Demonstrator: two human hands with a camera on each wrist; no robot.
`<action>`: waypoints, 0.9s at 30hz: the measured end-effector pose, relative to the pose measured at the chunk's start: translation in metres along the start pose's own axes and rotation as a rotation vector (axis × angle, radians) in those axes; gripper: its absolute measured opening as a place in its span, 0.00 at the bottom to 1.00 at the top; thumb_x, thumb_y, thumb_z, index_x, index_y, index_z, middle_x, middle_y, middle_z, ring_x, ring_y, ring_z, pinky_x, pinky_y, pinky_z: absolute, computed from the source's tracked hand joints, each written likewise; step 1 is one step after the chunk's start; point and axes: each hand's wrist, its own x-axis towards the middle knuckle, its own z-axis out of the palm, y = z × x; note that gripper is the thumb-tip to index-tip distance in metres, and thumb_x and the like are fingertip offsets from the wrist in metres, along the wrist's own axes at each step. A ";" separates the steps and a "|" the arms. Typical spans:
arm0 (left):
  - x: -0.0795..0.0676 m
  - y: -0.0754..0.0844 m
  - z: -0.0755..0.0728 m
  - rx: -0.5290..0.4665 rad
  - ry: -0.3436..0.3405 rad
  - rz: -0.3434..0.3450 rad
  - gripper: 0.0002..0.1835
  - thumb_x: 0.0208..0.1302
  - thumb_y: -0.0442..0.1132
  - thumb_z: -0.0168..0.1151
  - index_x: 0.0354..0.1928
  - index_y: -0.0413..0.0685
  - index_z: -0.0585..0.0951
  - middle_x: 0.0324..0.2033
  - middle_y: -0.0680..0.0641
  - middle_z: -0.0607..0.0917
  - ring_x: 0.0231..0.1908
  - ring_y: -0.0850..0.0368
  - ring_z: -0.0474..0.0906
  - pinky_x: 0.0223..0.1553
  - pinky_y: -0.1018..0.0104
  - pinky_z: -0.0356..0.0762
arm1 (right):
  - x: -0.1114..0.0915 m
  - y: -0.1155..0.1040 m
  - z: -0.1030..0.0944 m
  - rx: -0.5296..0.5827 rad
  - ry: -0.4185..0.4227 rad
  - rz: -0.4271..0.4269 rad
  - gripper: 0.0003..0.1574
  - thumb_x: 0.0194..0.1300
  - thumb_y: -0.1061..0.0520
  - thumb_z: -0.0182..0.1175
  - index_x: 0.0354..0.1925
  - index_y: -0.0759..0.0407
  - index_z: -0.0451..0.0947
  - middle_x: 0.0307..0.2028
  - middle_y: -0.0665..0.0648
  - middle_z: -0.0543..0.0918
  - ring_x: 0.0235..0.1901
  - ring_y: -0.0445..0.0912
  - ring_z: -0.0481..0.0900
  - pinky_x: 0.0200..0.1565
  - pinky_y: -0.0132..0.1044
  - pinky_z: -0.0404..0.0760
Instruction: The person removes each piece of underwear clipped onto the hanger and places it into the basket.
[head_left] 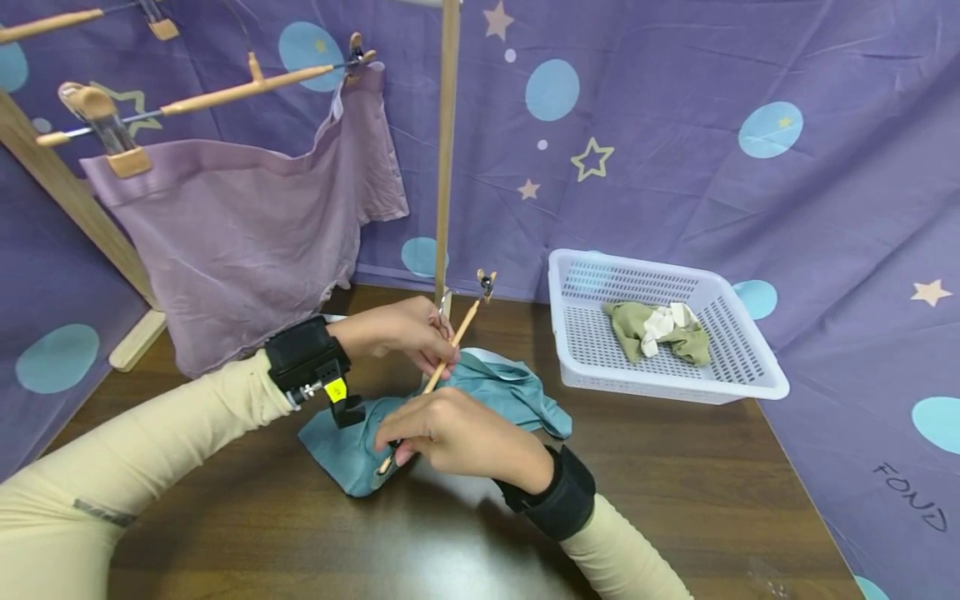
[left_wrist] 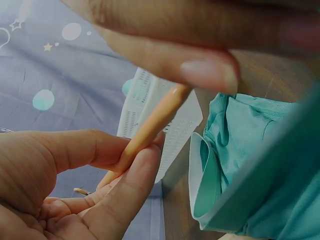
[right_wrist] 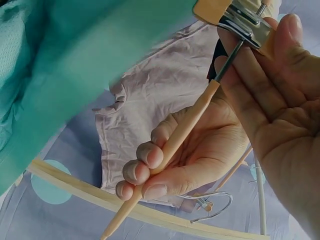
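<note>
My left hand [head_left: 408, 333] grips the wooden bar of a clip hanger [head_left: 462, 323], fingers and thumb curled round it. The bar slants across the teal shorts [head_left: 495, 383], which lie bunched on the table. At the bar's near end my right hand [head_left: 465, 433] pinches a metal clip [right_wrist: 245, 22] with wooden pads, beside the edge of the teal cloth. Whether the clip bites the cloth I cannot tell. The other clip [head_left: 486, 285] sticks out at the bar's far end, with no cloth in it. The hanger's wire hook [right_wrist: 220, 200] shows below my left hand in the right wrist view.
Pink shorts [head_left: 240, 217] hang at the left from another clip hanger [head_left: 217, 98]. A wooden post [head_left: 447, 150] rises behind my hands. A white plastic basket [head_left: 645, 379] at the right holds olive and white cloth [head_left: 626, 329]. Purple patterned fabric [head_left: 675, 192] encloses the brown table [head_left: 637, 500].
</note>
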 end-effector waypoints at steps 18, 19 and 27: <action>-0.001 0.002 0.000 0.021 0.009 0.005 0.08 0.64 0.29 0.66 0.42 0.31 0.80 0.23 0.48 0.89 0.26 0.60 0.88 0.37 0.64 0.89 | 0.001 0.000 0.001 0.025 -0.032 0.029 0.12 0.65 0.69 0.66 0.47 0.64 0.86 0.44 0.55 0.90 0.45 0.41 0.86 0.52 0.18 0.78; -0.001 0.002 0.000 0.023 0.007 0.006 0.08 0.65 0.29 0.66 0.42 0.31 0.80 0.23 0.48 0.89 0.26 0.60 0.88 0.38 0.64 0.89 | 0.000 -0.001 0.001 0.024 -0.031 0.029 0.12 0.65 0.70 0.66 0.47 0.65 0.86 0.44 0.55 0.89 0.45 0.41 0.86 0.52 0.18 0.78; -0.001 0.002 -0.002 0.019 0.006 0.008 0.07 0.64 0.29 0.67 0.41 0.32 0.80 0.23 0.48 0.89 0.26 0.60 0.88 0.37 0.65 0.89 | 0.001 -0.001 0.000 0.026 -0.023 0.018 0.12 0.65 0.70 0.65 0.47 0.63 0.85 0.44 0.55 0.89 0.43 0.41 0.86 0.51 0.17 0.77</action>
